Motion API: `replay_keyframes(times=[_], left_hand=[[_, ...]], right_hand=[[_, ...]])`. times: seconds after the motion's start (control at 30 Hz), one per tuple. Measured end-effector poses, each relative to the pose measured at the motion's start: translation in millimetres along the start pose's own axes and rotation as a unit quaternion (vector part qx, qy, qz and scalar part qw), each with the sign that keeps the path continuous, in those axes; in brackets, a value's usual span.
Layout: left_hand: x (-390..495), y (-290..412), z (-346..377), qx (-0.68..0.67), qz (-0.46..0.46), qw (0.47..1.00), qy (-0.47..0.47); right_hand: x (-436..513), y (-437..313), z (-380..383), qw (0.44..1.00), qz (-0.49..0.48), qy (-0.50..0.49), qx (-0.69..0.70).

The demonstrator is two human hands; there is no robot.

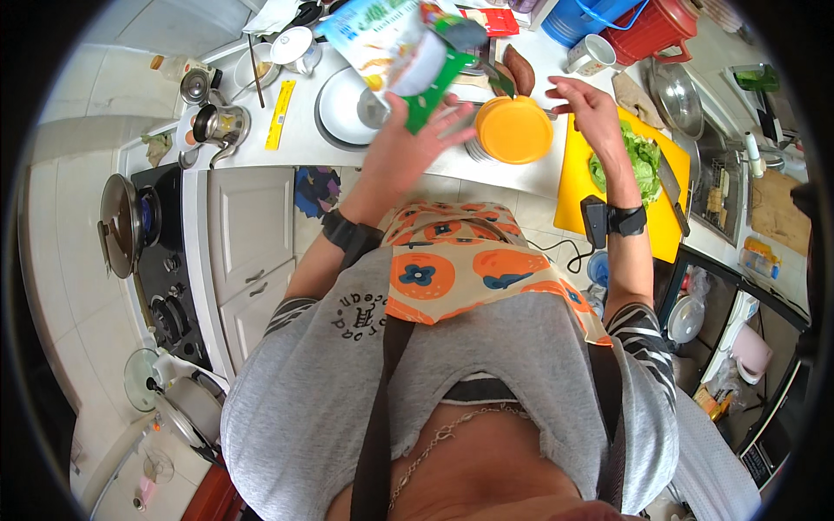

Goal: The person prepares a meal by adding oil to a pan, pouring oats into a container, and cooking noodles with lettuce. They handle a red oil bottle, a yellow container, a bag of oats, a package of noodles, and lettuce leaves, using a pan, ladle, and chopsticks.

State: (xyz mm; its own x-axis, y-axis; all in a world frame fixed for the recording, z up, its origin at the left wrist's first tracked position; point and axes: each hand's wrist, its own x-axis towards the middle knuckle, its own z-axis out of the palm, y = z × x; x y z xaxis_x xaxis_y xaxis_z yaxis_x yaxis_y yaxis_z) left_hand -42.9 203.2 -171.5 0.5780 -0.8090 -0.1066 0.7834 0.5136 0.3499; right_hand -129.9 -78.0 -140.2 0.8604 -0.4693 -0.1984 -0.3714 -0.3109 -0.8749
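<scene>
My left hand is around the lower corner of a blue, white and green food packet, which lies between thumb and fingers. The packet is tilted above the counter and partly covers a white bowl. Just right of that hand stands a container with a round orange-yellow lid. My right hand is in the air beyond the lid's right side, fingers apart and holding nothing. Beneath the right forearm, green lettuce and a kitchen knife rest on a yellow cutting board.
Sweet potatoes, a floral mug and a red jug stand at the back. Left are a yellow sachet, a lidded white cup and a metal pot. The gas hob is at far left, the sink right.
</scene>
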Motion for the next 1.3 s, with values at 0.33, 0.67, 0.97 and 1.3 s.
replay_keyframes(times=[0.33, 0.67, 0.97, 1.3], left_hand=[[-4, 56, -2, 0.016, 0.119, 0.992, -0.026], [-7, 55, -24, -0.023, 0.060, 0.997, -0.048], [9, 56, 1, -0.025, 0.021, 0.999, -0.039], [21, -68, 115, 0.116, -0.066, 0.976, -0.174]], right_hand=[[-22, 14, 77, 0.911, -0.314, 0.075, -0.259], [-32, 3, 76, 0.941, -0.239, 0.075, -0.227], [-65, 4, 84, 0.922, -0.195, 0.117, -0.313], [-294, 21, -113, 0.936, -0.103, 0.290, -0.170]])
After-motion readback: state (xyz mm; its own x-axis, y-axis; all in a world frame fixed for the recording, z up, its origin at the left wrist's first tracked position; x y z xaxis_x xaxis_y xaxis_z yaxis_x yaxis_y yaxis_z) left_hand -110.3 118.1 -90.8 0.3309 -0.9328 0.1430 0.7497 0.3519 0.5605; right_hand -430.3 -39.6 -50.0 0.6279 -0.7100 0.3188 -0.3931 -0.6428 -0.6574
